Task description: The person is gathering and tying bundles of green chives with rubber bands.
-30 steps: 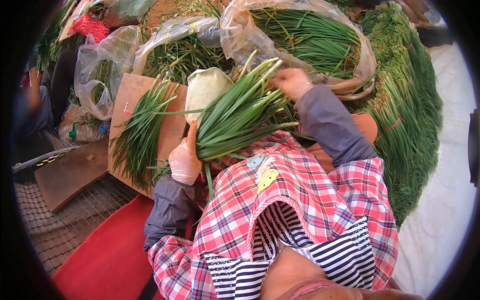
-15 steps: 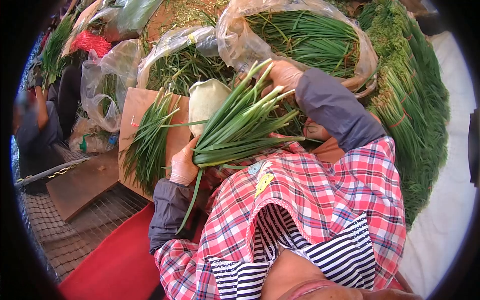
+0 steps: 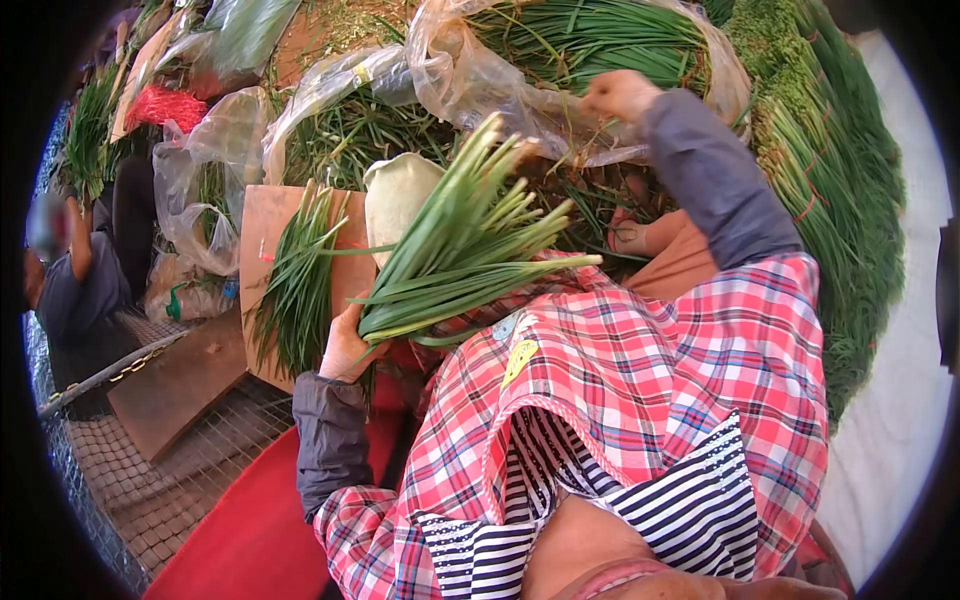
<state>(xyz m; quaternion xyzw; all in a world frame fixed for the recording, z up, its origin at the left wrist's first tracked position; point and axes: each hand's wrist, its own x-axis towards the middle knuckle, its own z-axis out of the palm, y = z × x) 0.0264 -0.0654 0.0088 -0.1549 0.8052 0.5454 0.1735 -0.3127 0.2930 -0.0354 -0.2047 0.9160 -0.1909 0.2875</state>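
My left hand (image 3: pixel 348 345) is closed around the leafy end of a bunch of garlic chives (image 3: pixel 440 250). The pale cut stems fan out up and to the right, over my lap. Away from the bunch, my right hand (image 3: pixel 622 97) hovers by the near rim of a clear plastic bag (image 3: pixel 560 125) full of chives. Its fingers are curled, slightly blurred, and what they may hold is hidden. Beside my left hand, a smaller bundle of chives (image 3: pixel 300 290) lies on a brown board (image 3: pixel 262 215). A pale cloth-like piece (image 3: pixel 398 195) shows behind the held bunch.
Tied chive bundles (image 3: pixel 850 200) are stacked along the right, next to a white sheet (image 3: pixel 880 480). Another open bag (image 3: pixel 330 85) holds loose greens. Red netting (image 3: pixel 165 105) lies at the upper left. Another person's arm (image 3: pixel 80 240) shows at the far left, near a wooden plank (image 3: pixel 175 385).
My right hand has let go of the stem ends and moved up and right towards the bag. The bunch in my left hand has shifted slightly left, its stems spreading.
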